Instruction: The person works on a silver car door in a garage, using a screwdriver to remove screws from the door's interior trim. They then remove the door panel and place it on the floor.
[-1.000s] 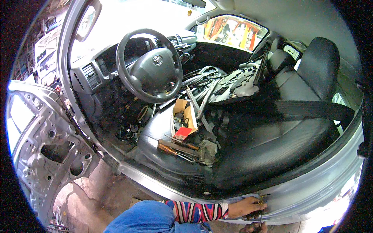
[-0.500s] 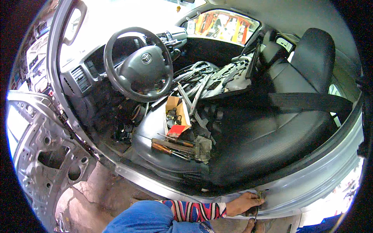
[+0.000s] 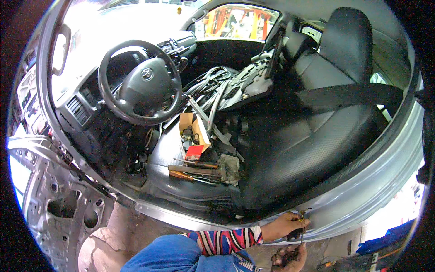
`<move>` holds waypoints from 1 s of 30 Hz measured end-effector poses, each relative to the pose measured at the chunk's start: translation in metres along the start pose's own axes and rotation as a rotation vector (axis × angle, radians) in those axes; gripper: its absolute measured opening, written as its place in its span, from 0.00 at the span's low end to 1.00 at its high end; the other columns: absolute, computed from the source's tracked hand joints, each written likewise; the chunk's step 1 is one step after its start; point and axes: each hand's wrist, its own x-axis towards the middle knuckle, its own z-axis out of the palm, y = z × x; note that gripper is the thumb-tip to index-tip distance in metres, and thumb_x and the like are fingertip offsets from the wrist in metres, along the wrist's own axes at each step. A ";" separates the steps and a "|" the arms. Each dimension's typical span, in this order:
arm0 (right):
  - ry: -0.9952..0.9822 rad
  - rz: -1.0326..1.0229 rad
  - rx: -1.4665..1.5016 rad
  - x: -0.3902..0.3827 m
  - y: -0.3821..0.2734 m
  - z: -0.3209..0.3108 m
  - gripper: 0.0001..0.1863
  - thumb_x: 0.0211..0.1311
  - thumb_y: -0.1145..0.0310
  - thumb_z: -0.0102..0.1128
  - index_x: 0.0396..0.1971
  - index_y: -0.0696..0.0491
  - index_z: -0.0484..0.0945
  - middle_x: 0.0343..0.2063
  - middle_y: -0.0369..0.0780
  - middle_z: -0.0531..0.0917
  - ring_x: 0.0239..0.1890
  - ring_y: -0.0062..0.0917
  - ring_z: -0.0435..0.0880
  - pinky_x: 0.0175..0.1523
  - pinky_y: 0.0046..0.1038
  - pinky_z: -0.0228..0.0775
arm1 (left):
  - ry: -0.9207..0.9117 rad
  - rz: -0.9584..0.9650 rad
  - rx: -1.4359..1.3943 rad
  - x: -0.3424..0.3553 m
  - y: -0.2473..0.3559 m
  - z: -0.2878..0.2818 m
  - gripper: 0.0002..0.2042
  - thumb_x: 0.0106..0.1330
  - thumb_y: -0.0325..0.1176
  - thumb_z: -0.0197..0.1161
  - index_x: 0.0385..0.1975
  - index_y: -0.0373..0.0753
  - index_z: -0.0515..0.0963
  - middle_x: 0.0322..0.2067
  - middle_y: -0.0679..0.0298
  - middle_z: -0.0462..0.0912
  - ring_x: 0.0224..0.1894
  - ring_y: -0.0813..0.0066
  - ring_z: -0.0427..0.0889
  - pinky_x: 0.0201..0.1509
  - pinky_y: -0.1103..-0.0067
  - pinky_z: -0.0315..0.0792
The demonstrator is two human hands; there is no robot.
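Observation:
My left hand, in a striped sleeve, reaches across to the silver door sill at the foot of the pillar. Its thumb and fingers pinch a thin yellow wire that comes out by a small dark hole in the metal. Just under those fingers is a small black part, mostly hidden. My right hand is lower down, with fingers curled around a slim, screwdriver-like tool. The thin shaft points up toward the black part; the handle is hidden in the palm.
On the black driver's seat lie screwdrivers, a grey rag and an open cardboard box of small parts. Trim strips and a panel lie beyond. The steering wheel and stripped door are to the left.
The view has shifted, so the cabin sits further left and up. My right hand has come further into view below the left, which still pinches the wire.

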 end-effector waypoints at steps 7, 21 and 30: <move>-0.036 -0.987 -1.071 0.000 -0.002 -0.023 0.17 0.61 0.60 0.71 0.36 0.58 0.80 0.26 0.42 0.78 0.27 0.38 0.75 0.36 0.34 0.69 | 0.041 -0.276 -0.213 -0.004 0.007 0.002 0.20 0.72 0.54 0.62 0.34 0.40 0.81 0.23 0.74 0.75 0.28 0.86 0.71 0.32 0.81 0.68; -0.129 -1.373 -1.658 0.014 -0.038 -0.032 0.19 0.66 0.55 0.60 0.36 0.60 0.78 0.24 0.47 0.76 0.27 0.48 0.75 0.32 0.44 0.62 | 0.064 -0.272 -0.130 -0.005 0.017 0.003 0.19 0.73 0.52 0.62 0.34 0.41 0.83 0.23 0.76 0.77 0.25 0.87 0.70 0.27 0.82 0.64; 0.182 -0.588 -0.434 0.028 0.000 -0.012 0.20 0.74 0.52 0.50 0.31 0.53 0.74 0.20 0.39 0.75 0.19 0.31 0.72 0.25 0.33 0.62 | 0.094 -0.317 -0.093 -0.005 0.021 0.004 0.19 0.74 0.51 0.60 0.30 0.41 0.83 0.23 0.74 0.78 0.27 0.84 0.71 0.31 0.79 0.66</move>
